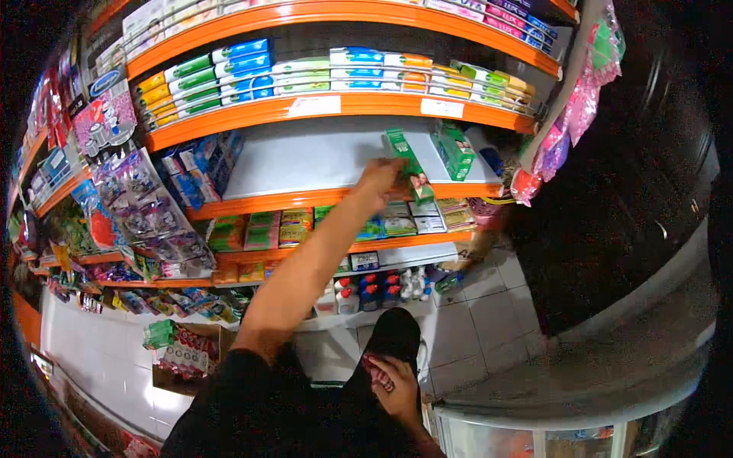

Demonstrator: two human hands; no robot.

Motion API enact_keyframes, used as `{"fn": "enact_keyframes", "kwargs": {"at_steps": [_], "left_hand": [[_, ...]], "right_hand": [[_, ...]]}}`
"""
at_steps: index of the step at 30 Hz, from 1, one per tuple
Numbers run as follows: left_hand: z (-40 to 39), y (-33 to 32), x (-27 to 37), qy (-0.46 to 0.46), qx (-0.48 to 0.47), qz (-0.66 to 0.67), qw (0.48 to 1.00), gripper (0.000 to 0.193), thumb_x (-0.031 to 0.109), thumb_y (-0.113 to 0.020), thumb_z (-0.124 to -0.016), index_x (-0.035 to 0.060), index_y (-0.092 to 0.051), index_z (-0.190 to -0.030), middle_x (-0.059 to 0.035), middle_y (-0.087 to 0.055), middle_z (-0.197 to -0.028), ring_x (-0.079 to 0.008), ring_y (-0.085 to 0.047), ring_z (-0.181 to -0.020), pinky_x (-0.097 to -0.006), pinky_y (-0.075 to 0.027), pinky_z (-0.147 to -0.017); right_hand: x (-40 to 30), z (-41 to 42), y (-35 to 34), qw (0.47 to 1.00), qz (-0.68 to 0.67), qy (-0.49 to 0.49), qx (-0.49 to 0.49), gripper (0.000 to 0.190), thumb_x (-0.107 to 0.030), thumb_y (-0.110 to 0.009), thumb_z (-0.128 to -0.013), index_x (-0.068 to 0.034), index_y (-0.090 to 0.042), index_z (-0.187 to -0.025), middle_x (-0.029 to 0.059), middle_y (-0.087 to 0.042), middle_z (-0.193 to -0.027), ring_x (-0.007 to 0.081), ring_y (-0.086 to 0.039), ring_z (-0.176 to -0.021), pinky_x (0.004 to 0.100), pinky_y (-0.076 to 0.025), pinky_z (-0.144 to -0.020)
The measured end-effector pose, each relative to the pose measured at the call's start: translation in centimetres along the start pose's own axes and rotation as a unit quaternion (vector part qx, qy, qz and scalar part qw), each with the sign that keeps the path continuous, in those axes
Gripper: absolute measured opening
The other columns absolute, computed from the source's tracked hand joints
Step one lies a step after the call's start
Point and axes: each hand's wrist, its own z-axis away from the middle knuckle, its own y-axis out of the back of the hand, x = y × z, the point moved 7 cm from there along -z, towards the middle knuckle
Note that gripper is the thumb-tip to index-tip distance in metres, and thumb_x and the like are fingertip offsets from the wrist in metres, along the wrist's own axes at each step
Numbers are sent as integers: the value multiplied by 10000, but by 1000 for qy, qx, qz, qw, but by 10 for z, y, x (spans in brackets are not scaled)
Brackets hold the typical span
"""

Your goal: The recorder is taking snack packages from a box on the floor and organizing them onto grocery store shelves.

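My left hand (382,178), slightly blurred, reaches into the grey middle shelf (303,154) and grips the left side of a long green carton (411,169). The carton lies slantwise, its near end over the shelf's orange front edge. To its right stands a group of similar green cartons (456,151). Low in the view, my right hand (392,382) rests on my dark-trousered leg, with its fingers closed around a crumpled reddish patterned cloth (379,372).
Blue packs (200,166) fill the shelf's left end. Boxed soaps (358,67) line the shelf above; packets (295,223) and bottles (369,289) stand below. Sachets hang left (163,212) and bagged goods right (578,114). An open cardboard box (172,380) holds packs on the tiled floor.
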Motion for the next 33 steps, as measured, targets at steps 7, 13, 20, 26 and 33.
{"fn": "enact_keyframes", "kwargs": {"at_steps": [7,13,20,26,33], "left_hand": [[-119,7,-13,-124,-47,-133,982,241,168,-704,-849,-16,-621,-979,-125,-683,-868,-234,-672,-684,-380,-577,-608],[-163,-9,-5,-177,81,-660,726,584,454,-758,-712,-65,-653,-959,-180,-694,-924,-238,-681,-792,-361,-552,-708],[-141,-32,1,-405,169,-672,596,428,427,-736,-715,10,-651,-754,-195,-617,-762,-378,-622,-701,-494,-496,-671],[-151,-34,-4,-386,177,-647,633,366,385,-734,-739,28,-658,-765,-212,-619,-779,-402,-618,-714,-509,-484,-718],[-143,-45,-6,-378,108,-674,626,383,391,-662,-819,8,-668,-821,-219,-648,-846,-433,-622,-778,-484,-483,-779]], "right_hand": [[-1,-2,7,1000,-24,5,-4,531,-71,-700,-685,-155,-634,-1206,138,-585,-1184,322,-571,-1052,395,-459,-917],[8,1,9,998,-53,-13,8,555,-78,-736,-669,-181,-638,-1206,118,-592,-1180,317,-576,-1044,397,-470,-907],[12,-4,13,998,-48,44,2,575,-117,-723,-730,-152,-580,-1286,66,-626,-942,183,-600,-806,328,-500,-774],[11,-1,18,999,-19,43,21,540,-121,-743,-709,-143,-618,-1234,54,-626,-924,188,-601,-762,336,-504,-766],[8,0,21,992,38,91,73,536,-134,-754,-700,-150,-628,-1220,51,-624,-926,185,-598,-766,352,-482,-830]]}}
